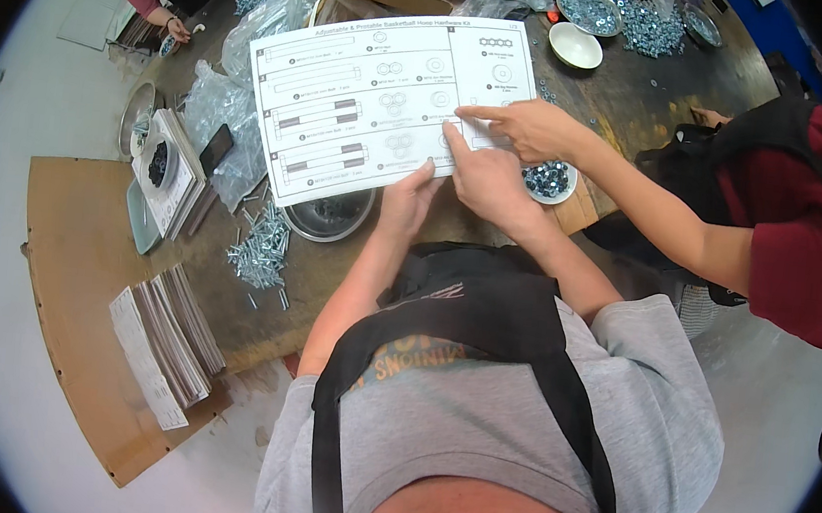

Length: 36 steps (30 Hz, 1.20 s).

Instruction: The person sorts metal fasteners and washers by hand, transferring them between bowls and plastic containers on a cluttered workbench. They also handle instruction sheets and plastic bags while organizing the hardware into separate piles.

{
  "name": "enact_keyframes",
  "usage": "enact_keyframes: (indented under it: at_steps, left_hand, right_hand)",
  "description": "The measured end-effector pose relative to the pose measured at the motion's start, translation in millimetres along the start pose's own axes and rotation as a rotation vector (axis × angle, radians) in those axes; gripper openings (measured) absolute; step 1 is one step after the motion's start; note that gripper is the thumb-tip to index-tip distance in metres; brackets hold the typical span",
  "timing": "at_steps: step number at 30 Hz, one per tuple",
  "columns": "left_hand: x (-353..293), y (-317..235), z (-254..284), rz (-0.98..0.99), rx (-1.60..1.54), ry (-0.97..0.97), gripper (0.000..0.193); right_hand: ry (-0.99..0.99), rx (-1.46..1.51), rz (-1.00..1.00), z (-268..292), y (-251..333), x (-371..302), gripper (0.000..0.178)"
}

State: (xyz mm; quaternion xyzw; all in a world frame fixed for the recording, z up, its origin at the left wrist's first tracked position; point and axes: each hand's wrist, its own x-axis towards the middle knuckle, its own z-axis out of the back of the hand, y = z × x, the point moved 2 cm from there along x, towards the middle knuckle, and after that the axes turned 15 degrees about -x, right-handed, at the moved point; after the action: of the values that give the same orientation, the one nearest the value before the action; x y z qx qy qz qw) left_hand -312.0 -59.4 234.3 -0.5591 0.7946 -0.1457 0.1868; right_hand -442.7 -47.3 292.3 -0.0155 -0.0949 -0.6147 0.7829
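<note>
Black apron (pixel 466 306) and grey shirt (pixel 506 404) of the wearer lie nearest the camera. Ahead of the apron, the sheet (pixel 377 90) is raised over the table (pixel 632 120), tilted, its printed face with line drawings of fasteners toward the wearer.

Left hand (pixel 409 197): grasps the sheet at its lower edge, thumb on the printed face, fingers mostly hidden behind. Right hand (pixel 487 183): index finger extended to the sheet's lower right area, remaining fingers folded; whether these grip the sheet's edge cannot be told.

A co-worker's hand (pixel 534 130) enters from the right, its index finger also extended to the sheet, just above the wearer's fingertip. The arm ends in a dark red sleeve (pixel 796 264).

Below the sheet, a steel bowl (pixel 334 236) is partly covered. Loose bolts (pixel 261 247) are heaped to its left. Nuts (pixel 545 178) fill a white dish (pixel 563 194) beyond the right hand. Plastic bags (pixel 213 99) and a phone (pixel 215 149) lie left of the sheet.
</note>
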Motion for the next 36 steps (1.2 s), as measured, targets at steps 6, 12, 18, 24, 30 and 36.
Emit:
enact_keyframes:
  at_steps: [6,12,18,24,30,36]
  left_hand:
    - [1,0,-1,-0.004,-0.026,0.029,0.047]
    - [-2,0,-3,-0.02,-0.016,-0.005,0.044]
    - [-2,0,-3,-0.012,0.005,-0.01,0.045]
    - [-3,-1,-2,0.003,-0.004,0.018,0.046]
    - [-5,-2,0,0.012,-0.004,0.021,0.047]
    - [-9,-6,6,0.061,0.006,0.019,0.045]
  right_hand:
    - [-0.01,-0.02,-0.017,0,1,-4,0.058]
    - [-0.015,-0.016,-0.026,2,-2,-4,0.061]
    - [-0.116,-0.01,-0.01,6,-3,-2,0.062]
    - [-0.076,-0.01,-0.045,4,-6,-1,0.062]
    - [-0.095,-0.012,-0.075,5,-9,2,0.061]
    - [-0.052,-0.052,-0.172,14,-26,10,0.063]
